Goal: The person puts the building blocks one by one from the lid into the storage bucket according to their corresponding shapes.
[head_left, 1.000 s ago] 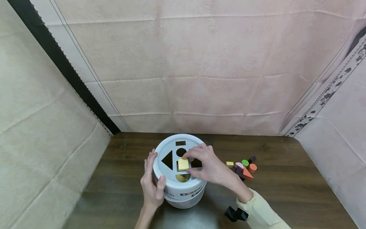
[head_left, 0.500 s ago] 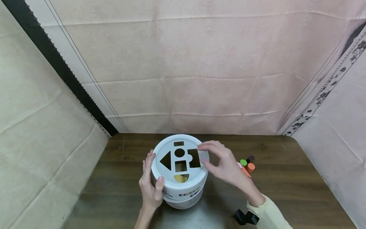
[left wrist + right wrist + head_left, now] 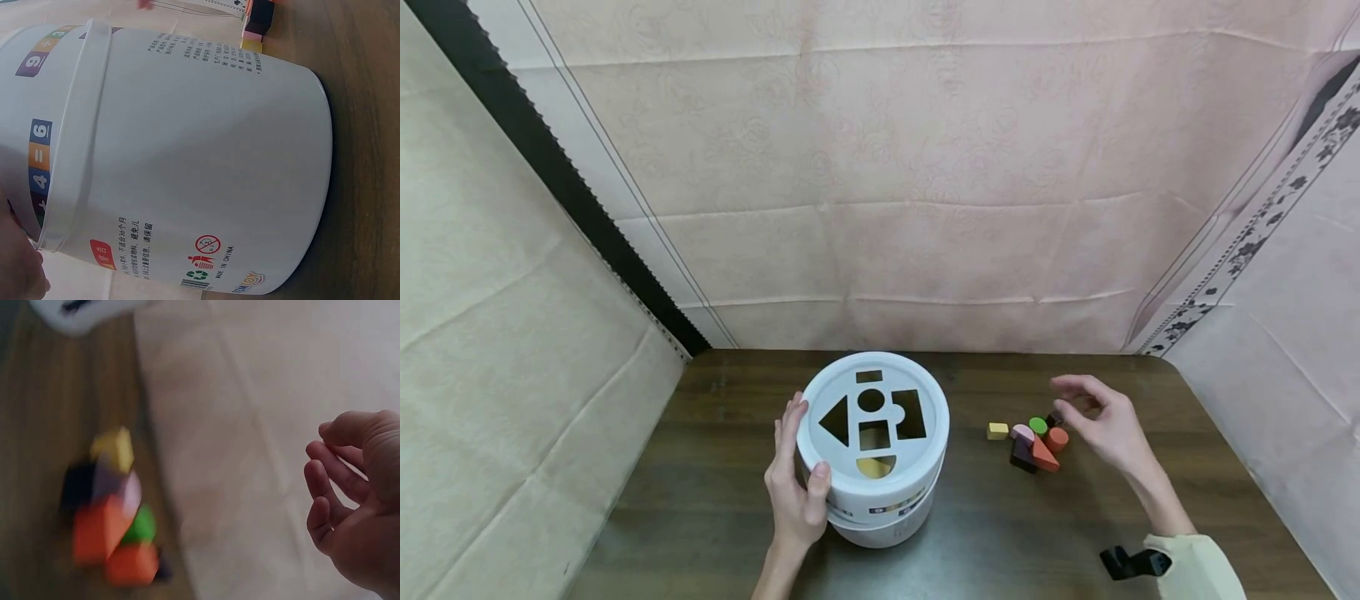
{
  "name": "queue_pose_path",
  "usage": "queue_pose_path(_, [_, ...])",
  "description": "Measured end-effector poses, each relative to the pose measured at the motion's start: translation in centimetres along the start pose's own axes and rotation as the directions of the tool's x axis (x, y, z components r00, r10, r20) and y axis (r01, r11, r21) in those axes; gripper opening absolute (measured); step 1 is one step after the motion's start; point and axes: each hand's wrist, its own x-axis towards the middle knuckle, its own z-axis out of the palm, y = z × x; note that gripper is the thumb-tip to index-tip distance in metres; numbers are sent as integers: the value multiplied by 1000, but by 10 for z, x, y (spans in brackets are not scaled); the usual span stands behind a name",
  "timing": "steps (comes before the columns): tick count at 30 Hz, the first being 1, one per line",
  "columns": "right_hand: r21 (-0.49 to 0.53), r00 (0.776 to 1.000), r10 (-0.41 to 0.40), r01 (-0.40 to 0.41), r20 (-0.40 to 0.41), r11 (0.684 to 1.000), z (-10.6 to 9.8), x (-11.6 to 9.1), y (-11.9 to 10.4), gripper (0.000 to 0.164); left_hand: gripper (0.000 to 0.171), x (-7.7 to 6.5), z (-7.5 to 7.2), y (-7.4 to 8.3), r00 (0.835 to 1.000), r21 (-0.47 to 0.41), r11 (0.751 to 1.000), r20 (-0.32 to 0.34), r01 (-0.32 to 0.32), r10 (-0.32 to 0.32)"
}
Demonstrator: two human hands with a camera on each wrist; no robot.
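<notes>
The right hand [image 3: 1105,421], loosely curled and holding nothing, has moved from the bucket [image 3: 887,493] to beside the blocks [image 3: 1043,455], well apart, inside the table's [image 3: 985,508] back edge; the left hand [image 3: 797,492] grips the bucket.

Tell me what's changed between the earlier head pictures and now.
The right hand has let go of the yellow block it pinched at the lid's square hole; that block no longer shows there. The hand, now holding nothing, has moved right to the block pile. The left hand stays against the white bucket, and the pile looks unchanged.
</notes>
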Motion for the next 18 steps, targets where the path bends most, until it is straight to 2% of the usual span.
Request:
queue_pose_path(7, [-62, 989, 142, -140, 32, 988, -11, -13, 56, 31, 62, 0, 0, 0, 1000, -11, 1000, 1, 7, -6])
queue_pose_path(12, [-109, 968, 243, -235, 67, 966, -10, -14, 82, 32, 63, 0, 1, 1, 1000, -12, 1000, 0, -3, 3])
queue_pose_path(18, [-138, 939, 320, -302, 127, 943, -4, -9, 106, 35, 63, 0, 0, 2, 1000, -5, 1000, -1, -1, 1])
